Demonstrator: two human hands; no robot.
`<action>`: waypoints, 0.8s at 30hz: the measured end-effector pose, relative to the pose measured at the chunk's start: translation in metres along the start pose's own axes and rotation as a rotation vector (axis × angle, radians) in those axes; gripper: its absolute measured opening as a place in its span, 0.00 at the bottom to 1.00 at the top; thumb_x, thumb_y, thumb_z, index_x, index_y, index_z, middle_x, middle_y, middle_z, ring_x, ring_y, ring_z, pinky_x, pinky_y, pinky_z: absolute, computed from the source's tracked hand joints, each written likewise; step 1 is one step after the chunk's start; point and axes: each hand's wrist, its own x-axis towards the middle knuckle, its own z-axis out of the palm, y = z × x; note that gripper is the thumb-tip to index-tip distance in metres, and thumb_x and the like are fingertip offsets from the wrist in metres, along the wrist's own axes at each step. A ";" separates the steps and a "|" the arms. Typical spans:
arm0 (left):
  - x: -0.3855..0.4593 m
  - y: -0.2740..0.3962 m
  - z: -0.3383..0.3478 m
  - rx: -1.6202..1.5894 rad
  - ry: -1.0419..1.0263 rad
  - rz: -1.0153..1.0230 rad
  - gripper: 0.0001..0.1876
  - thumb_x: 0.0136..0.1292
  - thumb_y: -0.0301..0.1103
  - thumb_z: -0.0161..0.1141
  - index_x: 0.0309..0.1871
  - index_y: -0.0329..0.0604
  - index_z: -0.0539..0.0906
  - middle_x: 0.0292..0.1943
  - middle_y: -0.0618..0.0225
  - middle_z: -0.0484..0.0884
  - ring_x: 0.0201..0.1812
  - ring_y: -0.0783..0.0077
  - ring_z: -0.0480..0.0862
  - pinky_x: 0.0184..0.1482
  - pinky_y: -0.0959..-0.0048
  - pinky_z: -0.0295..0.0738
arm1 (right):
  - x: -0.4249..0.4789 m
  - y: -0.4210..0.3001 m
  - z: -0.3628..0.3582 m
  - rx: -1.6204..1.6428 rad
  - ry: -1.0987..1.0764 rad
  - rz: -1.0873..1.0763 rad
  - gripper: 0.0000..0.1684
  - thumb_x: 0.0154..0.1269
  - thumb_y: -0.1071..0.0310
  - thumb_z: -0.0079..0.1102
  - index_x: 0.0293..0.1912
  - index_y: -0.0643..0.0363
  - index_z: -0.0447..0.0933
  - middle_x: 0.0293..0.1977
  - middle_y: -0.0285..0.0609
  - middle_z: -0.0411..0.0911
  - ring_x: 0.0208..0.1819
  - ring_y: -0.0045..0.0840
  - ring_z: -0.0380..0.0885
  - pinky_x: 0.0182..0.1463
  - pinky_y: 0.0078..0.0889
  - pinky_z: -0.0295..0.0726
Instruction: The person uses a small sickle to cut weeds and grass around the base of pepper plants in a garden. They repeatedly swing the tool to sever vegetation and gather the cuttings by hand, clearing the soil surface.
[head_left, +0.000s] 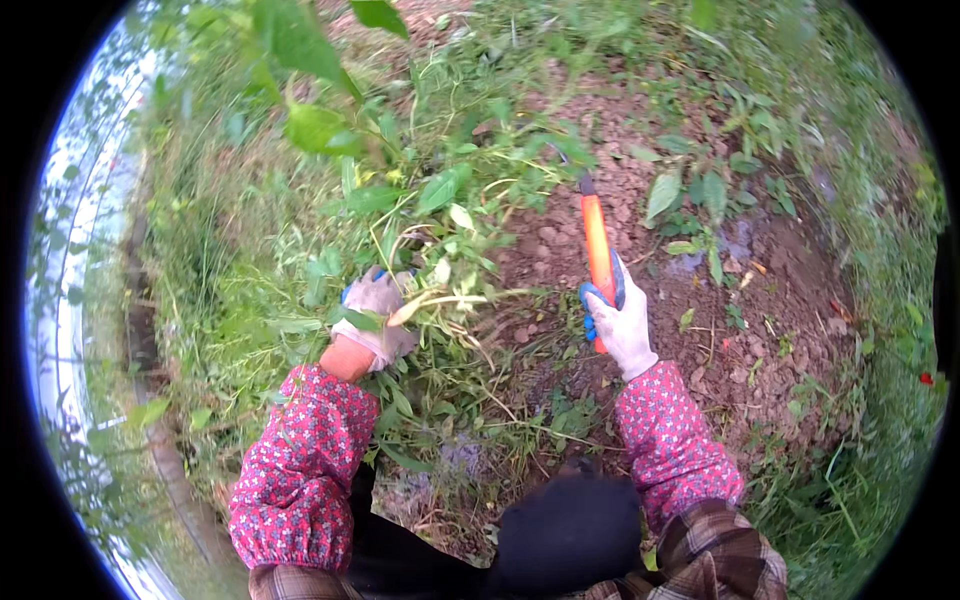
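Note:
My right hand (622, 326), in a pale glove with blue-coated fingers, grips the orange handle (596, 240) of a sickle. Its dark metal neck points away from me, and leaves partly cover the blade (561, 156). On the left, my left hand (375, 315) wears a matching glove and is curled around a bunch of leafy weeds (442, 289). Stems and leaves lie across the back of that glove and hide some fingers. The sickle blade is beyond the bunch, close to tall green weeds (442, 187).
Bare reddish-brown soil (780, 330) lies to the right, with a broad-leaved plant (694, 195) growing in it. Blurred leaves (300, 45) hang close to the camera. My dark-clad knee (570, 525) is below. A pale strip (67, 300) runs along the far left.

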 end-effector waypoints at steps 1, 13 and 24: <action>-0.020 -0.008 -0.002 0.057 0.010 0.019 0.35 0.38 0.42 0.71 0.55 0.50 0.76 0.52 0.57 0.78 0.56 0.46 0.74 0.57 0.55 0.72 | -0.007 -0.004 0.013 0.006 -0.036 0.053 0.38 0.62 0.75 0.60 0.70 0.55 0.60 0.30 0.30 0.73 0.21 0.10 0.67 0.24 0.18 0.71; -0.248 -0.212 0.038 0.146 0.669 0.024 0.14 0.59 0.36 0.59 0.49 0.50 0.79 0.35 0.61 0.82 0.36 0.60 0.81 0.38 0.61 0.74 | -0.155 0.004 0.112 -0.046 -0.006 0.063 0.36 0.62 0.76 0.58 0.69 0.56 0.60 0.26 0.30 0.72 0.18 0.12 0.67 0.21 0.18 0.70; -0.815 -0.464 0.247 -0.008 0.470 -0.799 0.24 0.58 0.21 0.48 0.60 0.40 0.76 0.55 0.55 0.80 0.53 0.60 0.80 0.54 0.68 0.74 | -0.336 0.031 0.259 -0.054 -0.005 -0.021 0.19 0.62 0.75 0.58 0.53 0.60 0.69 0.22 0.32 0.72 0.17 0.15 0.69 0.19 0.20 0.71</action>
